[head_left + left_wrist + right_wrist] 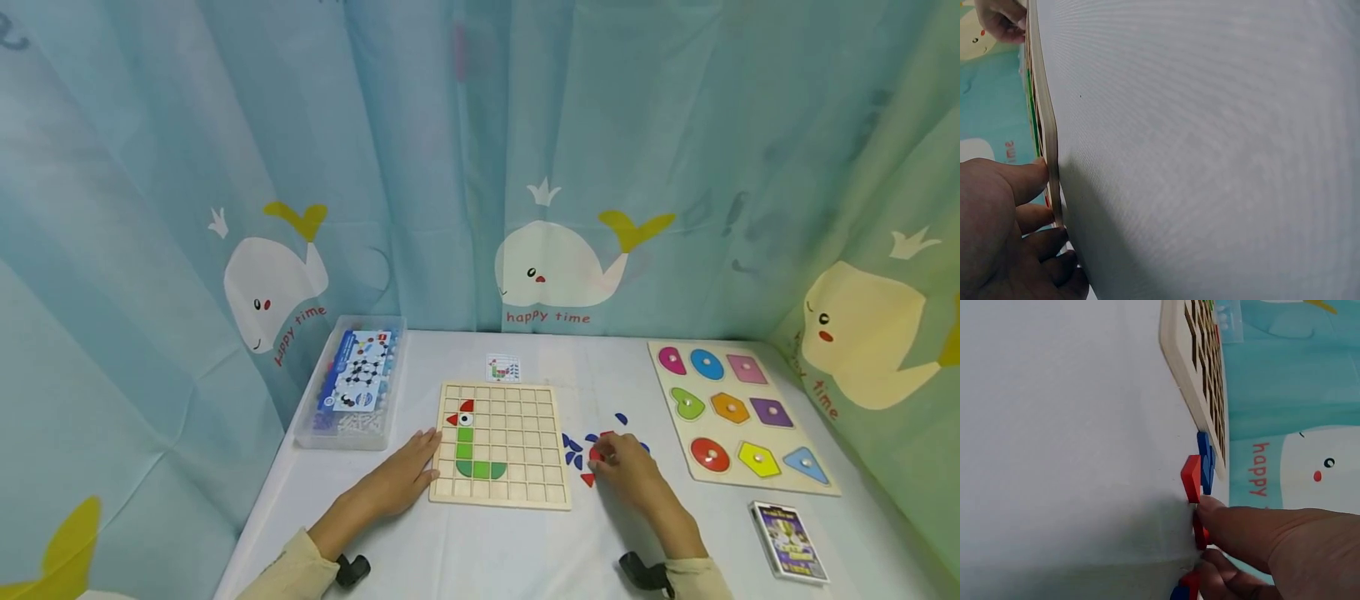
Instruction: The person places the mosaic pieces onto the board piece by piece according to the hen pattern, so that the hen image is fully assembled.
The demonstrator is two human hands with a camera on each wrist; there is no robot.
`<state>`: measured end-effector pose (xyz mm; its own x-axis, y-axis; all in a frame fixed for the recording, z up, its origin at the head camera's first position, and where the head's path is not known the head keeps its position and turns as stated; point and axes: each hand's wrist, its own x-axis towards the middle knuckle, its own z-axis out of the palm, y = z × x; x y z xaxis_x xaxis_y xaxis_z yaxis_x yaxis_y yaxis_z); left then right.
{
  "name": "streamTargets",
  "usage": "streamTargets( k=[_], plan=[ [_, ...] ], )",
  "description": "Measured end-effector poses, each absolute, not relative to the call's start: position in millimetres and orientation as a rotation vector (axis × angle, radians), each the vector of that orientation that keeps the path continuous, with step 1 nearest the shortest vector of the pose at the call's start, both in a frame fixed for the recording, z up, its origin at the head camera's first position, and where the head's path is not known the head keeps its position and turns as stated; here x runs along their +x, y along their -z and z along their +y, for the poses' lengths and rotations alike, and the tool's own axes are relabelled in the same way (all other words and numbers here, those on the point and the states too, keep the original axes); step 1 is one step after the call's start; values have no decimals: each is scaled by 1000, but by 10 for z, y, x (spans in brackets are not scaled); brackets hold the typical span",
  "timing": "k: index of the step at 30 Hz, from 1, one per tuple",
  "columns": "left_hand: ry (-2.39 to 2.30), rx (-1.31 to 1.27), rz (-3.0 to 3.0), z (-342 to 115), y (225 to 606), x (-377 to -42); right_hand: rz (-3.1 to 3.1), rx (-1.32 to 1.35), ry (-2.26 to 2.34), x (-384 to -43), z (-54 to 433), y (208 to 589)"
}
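A square wooden grid board [525,446] lies on the table. Green pieces [465,442], a white eye piece [466,419] and red pieces [467,406] sit in its cells, forming a bird-like figure. My left hand [405,475] rests against the board's left edge, its thumb and fingertips touching the wood. To the right of the board, my right hand [630,471] is low over loose pieces, with thumb and fingertips at either end of a red piece [1200,532]. Another red piece [1191,478] lies beside the thumb, near blue pieces [1206,464].
Behind the board lies a small picture card [502,367]. A clear plastic box [352,383] stands at the left. At the right are a knobbed shape puzzle [697,425] and a boxed card deck [789,542]. Loose blue half-round pieces [573,446] lie beside the board. A curtain [450,167] hangs behind.
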<state>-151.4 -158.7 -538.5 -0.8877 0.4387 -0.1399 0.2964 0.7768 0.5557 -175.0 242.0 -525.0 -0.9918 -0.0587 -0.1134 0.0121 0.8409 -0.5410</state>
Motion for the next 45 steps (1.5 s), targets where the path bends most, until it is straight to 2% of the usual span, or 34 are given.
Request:
streamTargets(
  k=[12,19,31,45],
  plan=[
    [-784,574,2715,-1586,5394,-1511,2881,-104,812,-1748,2441,5212],
    [-774,571,2717,-1593,5375,-1512,2946,-271,890,-1772,2346,5135],
    [-775,568,2714,-1589,5382,-1518,2937,-578,1097,-1879,1768,5002],
    [-755,567,2715,-1576,5377,-1516,2746,-805,1094,-1965,1095,5224]
  ],
)
